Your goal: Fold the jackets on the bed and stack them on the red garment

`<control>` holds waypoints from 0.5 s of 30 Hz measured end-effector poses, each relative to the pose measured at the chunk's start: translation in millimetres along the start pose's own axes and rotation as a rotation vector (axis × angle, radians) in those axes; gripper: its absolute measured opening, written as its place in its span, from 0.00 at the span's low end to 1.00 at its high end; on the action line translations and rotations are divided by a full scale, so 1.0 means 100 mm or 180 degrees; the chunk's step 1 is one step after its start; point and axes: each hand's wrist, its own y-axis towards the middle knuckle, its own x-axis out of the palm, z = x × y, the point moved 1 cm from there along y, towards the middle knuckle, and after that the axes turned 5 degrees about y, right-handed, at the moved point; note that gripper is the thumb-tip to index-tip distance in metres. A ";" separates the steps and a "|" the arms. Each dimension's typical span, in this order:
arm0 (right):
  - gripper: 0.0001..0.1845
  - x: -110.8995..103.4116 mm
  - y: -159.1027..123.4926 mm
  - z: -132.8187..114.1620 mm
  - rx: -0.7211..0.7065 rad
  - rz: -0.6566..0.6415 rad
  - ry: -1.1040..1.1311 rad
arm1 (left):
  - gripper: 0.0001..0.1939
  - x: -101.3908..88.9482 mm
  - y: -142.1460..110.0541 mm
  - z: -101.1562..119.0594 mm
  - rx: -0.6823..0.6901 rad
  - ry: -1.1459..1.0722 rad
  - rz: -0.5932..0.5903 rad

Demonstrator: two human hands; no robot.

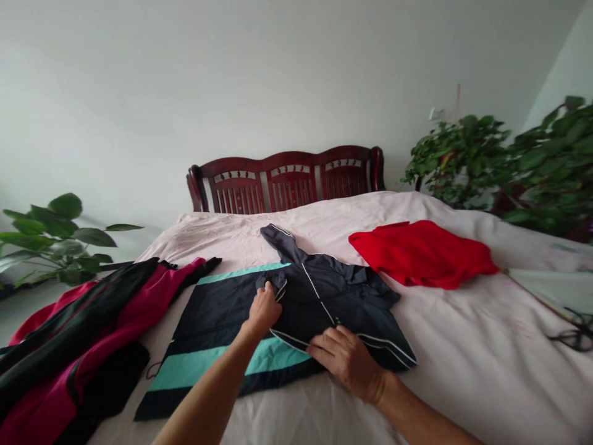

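A navy zip jacket with white piping lies on the bed, its hood pointing toward the headboard. Its wide teal-striped panel spreads out to the lower left. My left hand grips a folded-over navy sleeve near the cuff at the jacket's centre. My right hand closes on the jacket's lower white-piped edge, with fingers lying across the fabric. Part of the jacket is hidden under its folded layers.
The bed's pale pink cover holds a red cloth garment to the right and a black-and-magenta garment pile to the left. A dark wooden headboard stands behind. Leafy plants flank the bed, and a pale panel touches its right side.
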 end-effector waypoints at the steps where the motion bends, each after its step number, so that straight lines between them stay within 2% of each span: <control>1: 0.13 -0.01 -0.01 0.00 0.0037 0.0008 -0.0013 | 0.32 -0.05 0.06 -0.05 -0.0067 -0.0149 0.0012; 4: 0.16 -0.04 -0.05 0.03 0.0286 0.0030 -0.0117 | 0.19 -0.27 0.16 -0.16 -0.0290 -0.0879 0.0055; 6: 0.19 -0.07 -0.08 0.08 0.0562 0.0012 -0.0235 | 0.16 -0.46 0.14 -0.18 -0.0388 -0.1537 0.0159; 10: 0.24 -0.14 -0.12 0.17 0.1114 -0.0092 -0.0305 | 0.15 -0.86 -0.12 -0.25 -0.0450 -0.2736 0.0477; 13: 0.26 -0.20 -0.12 0.24 0.1386 -0.0248 -0.0099 | 0.09 -1.08 -0.38 -0.47 -0.0976 -0.3725 0.0873; 15: 0.26 -0.26 -0.13 0.32 0.1568 -0.0357 0.0041 | 0.06 -1.18 -0.51 -0.66 -0.1327 -0.3863 0.1117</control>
